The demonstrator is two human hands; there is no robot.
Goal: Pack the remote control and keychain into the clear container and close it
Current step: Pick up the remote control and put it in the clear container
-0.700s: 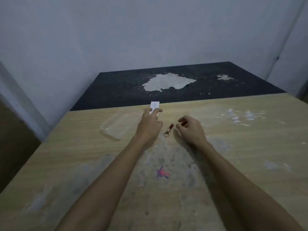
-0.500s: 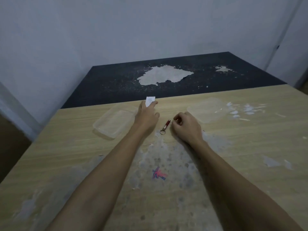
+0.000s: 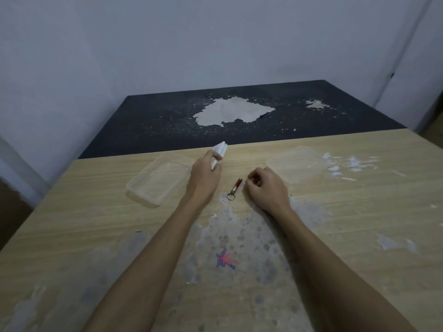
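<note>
My left hand (image 3: pixel 203 177) grips a small white remote control (image 3: pixel 220 152), tilted and lifted off the wooden table, its top end sticking out past my fingers. A clear plastic container (image 3: pixel 159 179) lies open on the table just left of that hand. A red keychain (image 3: pixel 235 188) with a metal ring lies flat between my hands. My right hand (image 3: pixel 265 188) rests on the table to the right of the keychain, fingers curled, holding nothing. A clear lid (image 3: pixel 299 166) lies beyond my right hand.
The wooden table (image 3: pixel 359 224) has worn grey patches and a red-blue scribble (image 3: pixel 224 258) near me. Behind its far edge stands a dark surface (image 3: pixel 239 116) with peeled white patches. White walls enclose the back and left.
My left hand has lifted the remote off the table and tilted it toward the container. My right hand and the keychain have stayed in place.
</note>
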